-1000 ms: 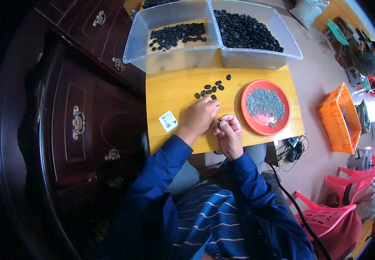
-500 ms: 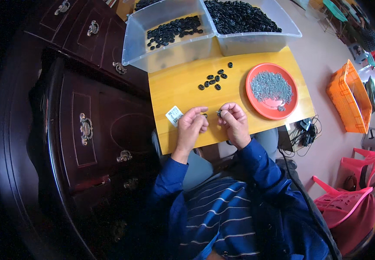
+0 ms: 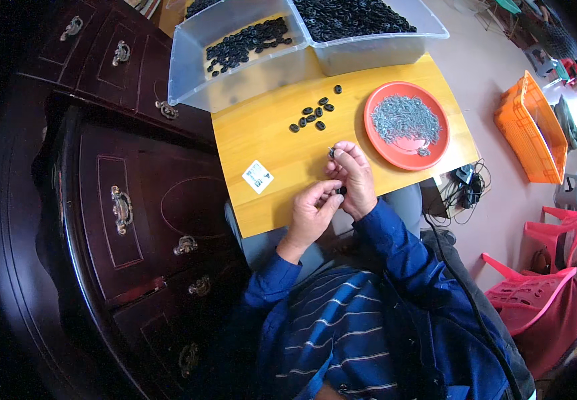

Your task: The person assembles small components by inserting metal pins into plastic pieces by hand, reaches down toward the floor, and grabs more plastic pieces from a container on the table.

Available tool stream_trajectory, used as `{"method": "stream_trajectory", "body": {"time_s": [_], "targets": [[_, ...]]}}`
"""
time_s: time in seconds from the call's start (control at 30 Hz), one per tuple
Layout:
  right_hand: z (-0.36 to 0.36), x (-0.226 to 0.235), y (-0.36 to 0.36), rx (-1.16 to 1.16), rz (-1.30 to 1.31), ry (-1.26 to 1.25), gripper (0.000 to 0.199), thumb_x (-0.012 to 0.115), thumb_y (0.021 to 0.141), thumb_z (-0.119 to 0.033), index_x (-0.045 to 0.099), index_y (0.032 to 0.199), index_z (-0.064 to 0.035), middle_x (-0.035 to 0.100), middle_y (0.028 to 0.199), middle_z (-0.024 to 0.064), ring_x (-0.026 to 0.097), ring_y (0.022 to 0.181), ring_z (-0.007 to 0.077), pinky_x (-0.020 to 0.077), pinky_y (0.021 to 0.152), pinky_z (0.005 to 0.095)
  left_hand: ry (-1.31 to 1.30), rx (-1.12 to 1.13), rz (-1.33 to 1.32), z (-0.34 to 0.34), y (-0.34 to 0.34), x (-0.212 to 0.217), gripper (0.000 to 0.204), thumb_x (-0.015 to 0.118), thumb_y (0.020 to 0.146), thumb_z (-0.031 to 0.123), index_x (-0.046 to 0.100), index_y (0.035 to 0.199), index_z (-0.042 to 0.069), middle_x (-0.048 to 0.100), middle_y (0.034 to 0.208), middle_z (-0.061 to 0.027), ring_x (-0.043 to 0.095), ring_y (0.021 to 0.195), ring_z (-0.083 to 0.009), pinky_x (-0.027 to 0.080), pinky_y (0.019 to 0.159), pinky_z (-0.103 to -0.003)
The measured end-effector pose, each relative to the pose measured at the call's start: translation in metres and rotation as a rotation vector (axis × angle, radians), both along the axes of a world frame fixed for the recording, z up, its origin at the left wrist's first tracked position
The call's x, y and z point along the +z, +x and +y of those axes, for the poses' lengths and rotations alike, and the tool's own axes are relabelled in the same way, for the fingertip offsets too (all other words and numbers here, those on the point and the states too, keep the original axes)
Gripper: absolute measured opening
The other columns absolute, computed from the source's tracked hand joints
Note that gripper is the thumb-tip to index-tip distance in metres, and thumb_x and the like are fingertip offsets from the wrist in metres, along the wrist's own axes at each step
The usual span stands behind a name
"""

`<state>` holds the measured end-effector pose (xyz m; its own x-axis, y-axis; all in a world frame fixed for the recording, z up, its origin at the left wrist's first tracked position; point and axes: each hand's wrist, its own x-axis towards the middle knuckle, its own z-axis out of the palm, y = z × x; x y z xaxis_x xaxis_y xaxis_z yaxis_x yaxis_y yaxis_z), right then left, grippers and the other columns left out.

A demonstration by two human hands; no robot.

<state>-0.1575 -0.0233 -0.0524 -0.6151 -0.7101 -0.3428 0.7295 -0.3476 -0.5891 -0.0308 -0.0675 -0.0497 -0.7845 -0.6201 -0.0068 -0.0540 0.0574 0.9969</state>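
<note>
Over the near part of the yellow table, my left hand [image 3: 310, 212] is closed, its thumb and forefinger pinching a small black oval piece [image 3: 341, 191] close against the heel of my right hand. My right hand [image 3: 355, 177] is higher up, thumb and fingers pinched on a small dark and silvery thing [image 3: 332, 153], too small to name. Beyond the hands, several loose black oval pieces [image 3: 310, 118] with holes lie on the tabletop. To the right, an orange-red plate [image 3: 406, 160] carries a heap of thin silvery metal pins or screws [image 3: 408, 120].
Two clear plastic bins [image 3: 248, 87] of black pieces stand along the table's far edge. A white printed label [image 3: 257, 177] lies at left on the table [image 3: 262, 207]. Dark wooden drawers [image 3: 142, 200] flank the left; an orange crate [image 3: 532, 130], pink chairs [image 3: 532, 300] and cables [image 3: 465, 190] are right.
My left hand has moved right and down, bringing the black piece beside my right hand. My right hand has shifted slightly up, still pinching its small thing. The whole view has shifted a little.
</note>
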Motion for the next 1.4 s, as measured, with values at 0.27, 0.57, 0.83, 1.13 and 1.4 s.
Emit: {"method": "stream_trajectory", "body": {"time_s": [0.27, 0.57, 0.83, 1.13, 1.4], "targets": [[0.001, -0.006, -0.001, 0.012, -0.034, -0.101, 0.012, 0.063, 0.096, -0.008, 0.06, 0.107, -0.0096, 0.062, 0.09, 0.0002, 0.058, 0.075, 0.0091, 0.0501, 0.067, 0.0217, 0.055, -0.065, 0.071, -0.001, -0.005, 0.0, 0.024, 0.071, 0.088, -0.002, 0.069, 0.111, -0.001, 0.063, 0.089, -0.0025, 0.061, 0.075, -0.0084, 0.051, 0.067, -0.023], [0.001, -0.004, 0.001, 0.033, -0.065, -0.113, 0.01, 0.061, 0.098, -0.009, 0.057, 0.107, -0.0096, 0.058, 0.089, 0.0006, 0.057, 0.075, 0.0096, 0.0517, 0.068, 0.0258, 0.045, -0.012, 0.016, -0.001, -0.008, -0.004, 0.015, 0.057, 0.102, 0.01, 0.065, 0.11, 0.001, 0.065, 0.094, -0.0027, 0.061, 0.07, -0.0085, 0.05, 0.066, -0.022], [0.002, -0.01, 0.004, 0.042, 0.028, -0.14, 0.013, 0.063, 0.097, -0.007, 0.059, 0.108, -0.0083, 0.061, 0.093, 0.0006, 0.059, 0.078, 0.0101, 0.0502, 0.072, 0.0237, 0.314, 0.117, 0.071, -0.026, 0.003, 0.013, 0.017, 0.055, 0.102, 0.008, 0.06, 0.117, 0.001, 0.066, 0.091, -0.0052, 0.061, 0.07, -0.008, 0.051, 0.065, -0.022], [0.002, -0.016, 0.003, 0.185, 0.282, -0.058, 0.009, 0.063, 0.097, -0.006, 0.06, 0.105, -0.0059, 0.062, 0.091, 0.0003, 0.059, 0.077, 0.0092, 0.0502, 0.073, 0.0234, 0.132, 0.193, 0.027, -0.05, 0.021, 0.0, 0.032, 0.065, 0.093, -0.003, 0.06, 0.124, -0.002, 0.067, 0.095, -0.0045, 0.063, 0.077, -0.0074, 0.053, 0.068, -0.021], [0.006, -0.013, 0.0, 0.39, 0.5, 0.06, 0.009, 0.063, 0.098, -0.007, 0.06, 0.107, -0.0043, 0.06, 0.092, -0.0028, 0.057, 0.079, 0.0043, 0.0502, 0.071, 0.0209, 0.129, 0.148, 0.115, -0.048, 0.024, -0.005, 0.032, 0.067, 0.092, -0.003, 0.062, 0.124, -0.003, 0.067, 0.096, -0.0021, 0.061, 0.082, -0.006, 0.052, 0.073, -0.021]]}}
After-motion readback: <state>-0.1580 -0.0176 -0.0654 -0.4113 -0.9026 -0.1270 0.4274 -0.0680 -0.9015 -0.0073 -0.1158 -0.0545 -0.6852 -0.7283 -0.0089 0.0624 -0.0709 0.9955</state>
